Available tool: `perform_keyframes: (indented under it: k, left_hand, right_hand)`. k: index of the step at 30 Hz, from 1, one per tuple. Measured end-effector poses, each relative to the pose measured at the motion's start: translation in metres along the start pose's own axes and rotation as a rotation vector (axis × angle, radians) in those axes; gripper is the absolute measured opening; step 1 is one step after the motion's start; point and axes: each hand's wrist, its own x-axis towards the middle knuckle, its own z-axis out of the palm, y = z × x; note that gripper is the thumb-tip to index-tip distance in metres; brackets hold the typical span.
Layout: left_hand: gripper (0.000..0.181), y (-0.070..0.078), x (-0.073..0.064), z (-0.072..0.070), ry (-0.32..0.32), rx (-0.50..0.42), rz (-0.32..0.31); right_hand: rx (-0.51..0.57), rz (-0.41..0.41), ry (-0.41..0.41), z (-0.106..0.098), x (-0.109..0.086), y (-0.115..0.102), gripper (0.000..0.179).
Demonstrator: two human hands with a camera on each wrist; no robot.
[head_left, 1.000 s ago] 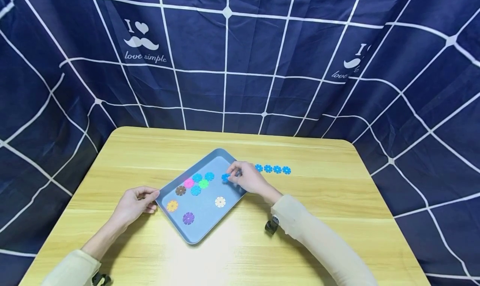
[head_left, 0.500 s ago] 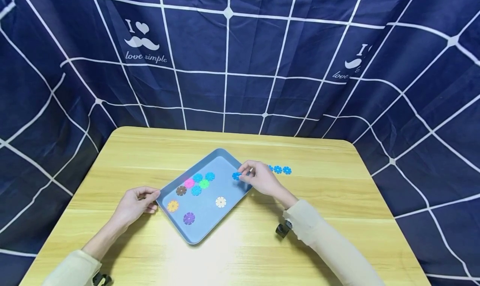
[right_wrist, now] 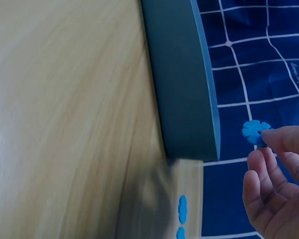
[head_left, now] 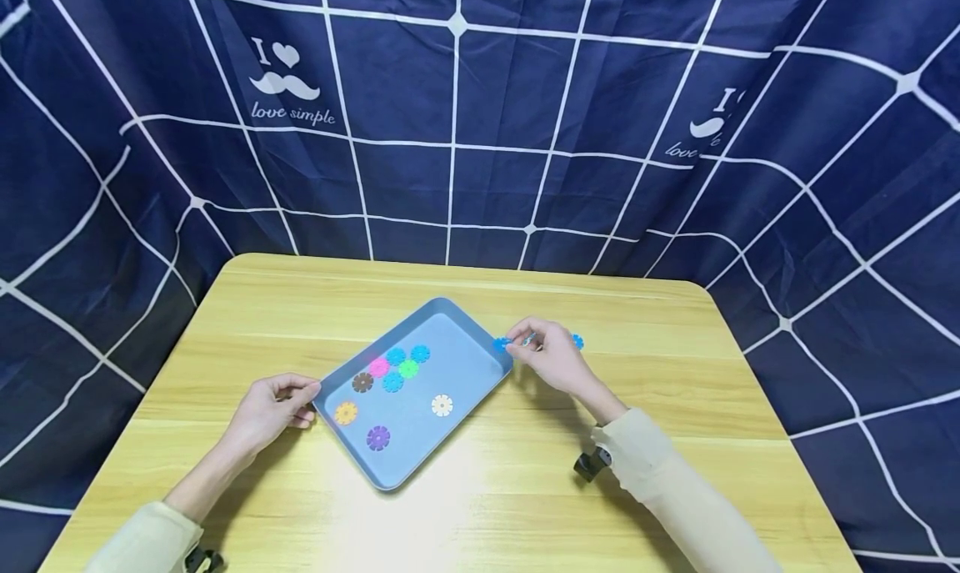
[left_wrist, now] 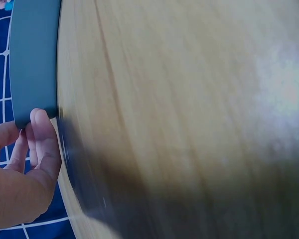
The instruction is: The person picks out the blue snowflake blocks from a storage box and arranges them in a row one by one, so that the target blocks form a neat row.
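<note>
My left hand [head_left: 264, 408] grips the left corner of a blue-grey rectangular tray [head_left: 408, 439], thumb and fingers at its rim in the left wrist view. Between thumb and fingertip, my right hand [head_left: 553, 358] pinches a blue snowflake disc [right_wrist: 253, 131], raised by the tray's right corner. Inside the tray lie several notched plastic discs: three lighter blue, a pink disc [head_left: 378, 367], a green disc [head_left: 408, 368], a brown disc [head_left: 362, 382], an orange disc [head_left: 346, 413], a purple disc [head_left: 378, 438] and a cream disc [head_left: 442, 404].
Right of the tray, blue discs [right_wrist: 182, 209] lie in a row on the wooden table [head_left: 600, 306]; my right hand hides most of them in the head view. A dark blue curtain [head_left: 397, 181] with white grid lines hangs behind the table and at both sides.
My right hand has moved right, carrying the blue snowflake disc from over the tray to its right corner, and now covers more of the row. The left hand and tray have stayed put.
</note>
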Motion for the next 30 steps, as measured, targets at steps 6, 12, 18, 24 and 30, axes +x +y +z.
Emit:
perform_keyframes:
  k: [6, 12, 18, 24, 30]
  left_hand:
    - [0.037, -0.001, 0.000, 0.000, 0.002, 0.004, -0.003]
    - [0.038, -0.001, 0.000, 0.000, 0.001, 0.008, -0.004]
    - [0.038, -0.001, -0.001, 0.001, 0.004, -0.002, -0.004]
    - [0.036, -0.001, -0.001, 0.001, 0.004, -0.002, -0.004]
    - [0.035, 0.000, -0.001, 0.001, 0.004, -0.002, -0.004]
  right_hand:
    - [0.009, 0.009, 0.057, -0.014, -0.007, 0.001, 0.009]
    - [0.039, 0.037, 0.086, -0.025, -0.014, 0.006, 0.012]
    - [0.063, 0.068, 0.113, -0.037, -0.022, 0.013, 0.016]
    - [0.081, 0.074, 0.147, -0.050, -0.024, 0.023, 0.022]
    - [0.097, 0.095, 0.174, -0.062, -0.027, 0.038, 0.023]
